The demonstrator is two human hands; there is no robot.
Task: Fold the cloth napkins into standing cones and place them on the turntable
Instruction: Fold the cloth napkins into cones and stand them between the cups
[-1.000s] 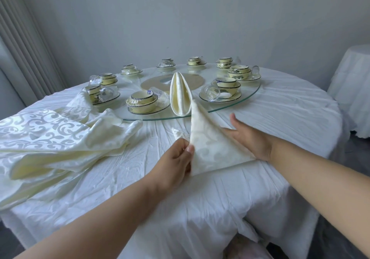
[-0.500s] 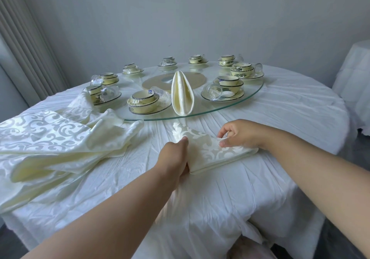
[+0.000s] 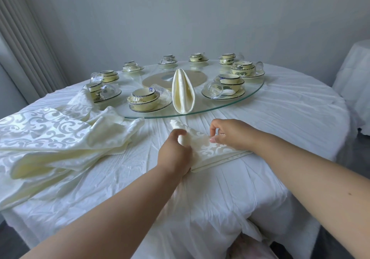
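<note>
Left hand grips the rolled end of the napkin on the near table; right hand pinches its top edge. Loosen either, and the roll could spring open.

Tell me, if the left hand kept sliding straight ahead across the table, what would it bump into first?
Probably the folded cone napkin standing at the near edge of the glass turntable. The left hand grips the napkin being rolled; depth is uncertain.

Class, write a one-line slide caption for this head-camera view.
Both hands, left and right, roll a patterned napkin on the white table, before a finished cone on the glass turntable.
</note>
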